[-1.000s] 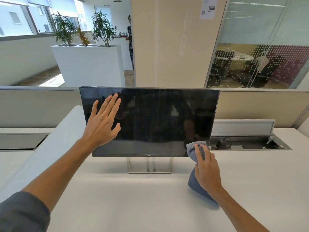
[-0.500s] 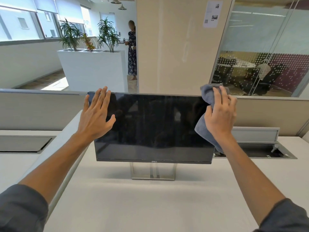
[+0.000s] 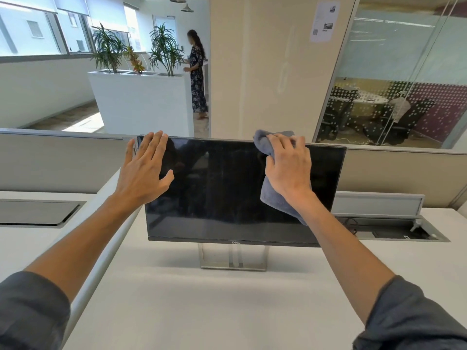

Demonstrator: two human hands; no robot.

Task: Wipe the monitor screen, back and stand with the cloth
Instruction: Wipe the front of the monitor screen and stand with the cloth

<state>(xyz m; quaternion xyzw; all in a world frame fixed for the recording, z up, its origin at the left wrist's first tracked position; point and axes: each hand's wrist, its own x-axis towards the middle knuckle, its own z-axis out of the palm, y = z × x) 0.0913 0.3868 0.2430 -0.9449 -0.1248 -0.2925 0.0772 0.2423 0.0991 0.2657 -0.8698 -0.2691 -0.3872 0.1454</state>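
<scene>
Monitor (image 3: 227,188) upright on its stand (image 3: 233,257), set on the white tabletop (image 3: 202,306), its dark screen facing me. My left hand (image 3: 144,170) lies flat against the screen's upper left corner, fingers straight and slightly spread, their tips reaching the top edge; this grip is wide and holds nothing. My right hand (image 3: 288,168) presses the grey cloth (image 3: 275,195) against the upper right part of the screen. Its fingers curl over the bunched cloth, so this grip is closed around the cloth. The top of the cloth rises just above the monitor's top edge, and its lower part hangs down over the screen below my wrist. Both of my forearms are bare, with grey sleeves (image 3: 30,311) pushed up near the elbows.

An open cable tray (image 3: 394,232) is sunk into the tabletop to the right of the monitor, with cables inside. A low partition (image 3: 60,160) runs behind the tabletop. Beyond it stand a white planter (image 3: 141,102) with green plants, a person (image 3: 198,72) beside it, a beige column (image 3: 260,66) carrying a paper notice (image 3: 324,22), and a glass-walled room (image 3: 404,79) with chairs.
</scene>
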